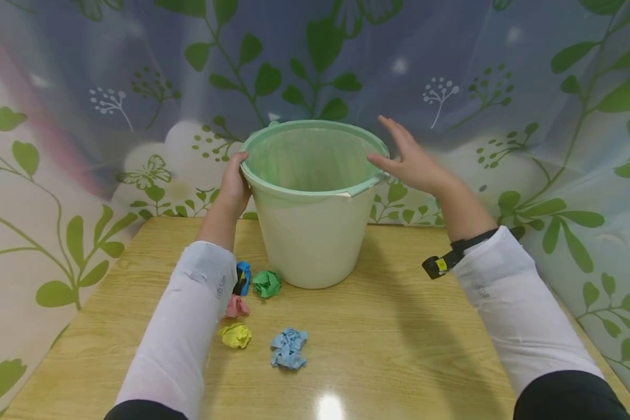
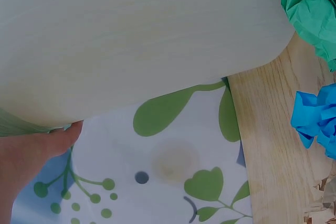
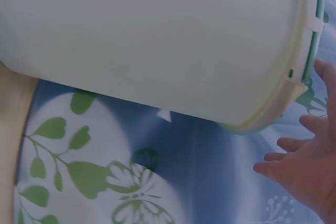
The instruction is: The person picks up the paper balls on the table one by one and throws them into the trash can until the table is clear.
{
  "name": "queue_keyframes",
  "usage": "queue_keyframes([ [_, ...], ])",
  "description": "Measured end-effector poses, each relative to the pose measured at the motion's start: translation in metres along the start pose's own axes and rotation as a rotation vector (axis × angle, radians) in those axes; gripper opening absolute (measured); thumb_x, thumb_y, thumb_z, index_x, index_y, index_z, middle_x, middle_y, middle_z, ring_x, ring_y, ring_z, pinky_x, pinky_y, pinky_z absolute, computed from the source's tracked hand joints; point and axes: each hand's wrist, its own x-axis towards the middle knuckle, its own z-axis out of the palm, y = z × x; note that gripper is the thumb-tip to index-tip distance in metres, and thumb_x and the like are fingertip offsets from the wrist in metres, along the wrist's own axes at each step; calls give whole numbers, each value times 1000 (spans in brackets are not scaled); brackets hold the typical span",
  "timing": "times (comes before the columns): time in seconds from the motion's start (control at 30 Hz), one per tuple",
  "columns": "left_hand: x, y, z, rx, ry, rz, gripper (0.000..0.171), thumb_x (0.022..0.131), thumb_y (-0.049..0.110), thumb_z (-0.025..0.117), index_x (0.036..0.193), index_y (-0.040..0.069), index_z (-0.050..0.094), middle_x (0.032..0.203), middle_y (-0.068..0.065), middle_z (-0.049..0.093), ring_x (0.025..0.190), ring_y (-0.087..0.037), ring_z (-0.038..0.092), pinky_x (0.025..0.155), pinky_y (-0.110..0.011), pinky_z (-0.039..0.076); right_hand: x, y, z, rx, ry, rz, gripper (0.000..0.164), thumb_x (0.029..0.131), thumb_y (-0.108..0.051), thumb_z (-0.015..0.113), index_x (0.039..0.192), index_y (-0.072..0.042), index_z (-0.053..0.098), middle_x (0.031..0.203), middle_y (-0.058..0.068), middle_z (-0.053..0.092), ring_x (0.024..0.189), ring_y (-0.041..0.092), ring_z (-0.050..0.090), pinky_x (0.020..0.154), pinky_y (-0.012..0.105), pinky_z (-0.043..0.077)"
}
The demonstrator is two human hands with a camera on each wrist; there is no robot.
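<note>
A pale bucket [image 1: 310,233] with a green rim [image 1: 299,189] stands upright at the back of the wooden table. My left hand [image 1: 234,185] holds it by the left side of the rim, thumb at the top edge; in the left wrist view part of that hand [image 2: 39,148] touches the rim's outside. On the opposite side, my right hand [image 1: 413,164] is raised with fingers spread, holding nothing. The right wrist view shows this hand [image 3: 307,169] beside the rim, apart from most of it; whether the thumb touches is unclear.
Crumpled paper balls lie left of and in front of the bucket: green [image 1: 266,284], blue [image 1: 245,277], pink [image 1: 237,307], yellow [image 1: 236,336] and light blue [image 1: 289,349]. My left sleeve partly hides the blue and pink ones. A leaf-patterned curtain [image 1: 152,116] hangs behind the table [image 1: 357,350].
</note>
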Motion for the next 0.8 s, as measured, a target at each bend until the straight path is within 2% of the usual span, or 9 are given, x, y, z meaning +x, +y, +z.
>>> queue_keyframes([
  [0.1,0,0,0,1,-2,4,59,99,37,25,155,20,22,162,4,14,150,-16,6,122,-44,2,-3,5,7,95,28,35,84,97,-44,52,156,-25,-5,163,1,-13,149,28,-9,118,60,6],
  [0.3,0,1,0,-1,-5,8,58,99,36,25,155,20,21,162,4,14,150,-15,7,122,-42,3,-6,15,23,379,114,127,85,98,-38,52,155,-29,-11,162,0,-16,150,25,-10,121,51,6],
  [0.4,0,0,0,-5,-4,6,59,99,36,25,155,19,22,162,3,16,150,-15,8,122,-42,3,-6,19,31,481,146,170,83,99,-38,50,154,-31,-12,163,-1,-14,150,24,-6,121,48,6],
  [0.53,0,0,-1,-2,-6,10,59,98,36,25,155,20,22,161,3,16,149,-14,8,122,-42,3,-6,19,43,640,193,183,82,98,-38,50,155,-27,-9,163,5,-10,151,24,-2,122,44,8],
  [0.67,1,-1,-1,-2,-7,13,58,99,37,25,155,20,23,162,5,15,149,-14,7,122,-43,2,-4,16,53,823,224,186,80,98,-31,49,156,-25,-5,163,8,-11,151,22,-3,122,39,6],
  [0.8,1,-1,-2,1,-6,11,59,99,37,26,155,20,23,162,5,14,150,-14,6,122,-45,1,1,15,60,927,244,201,72,99,-23,40,157,-24,-3,163,4,-9,151,18,1,122,35,8],
])
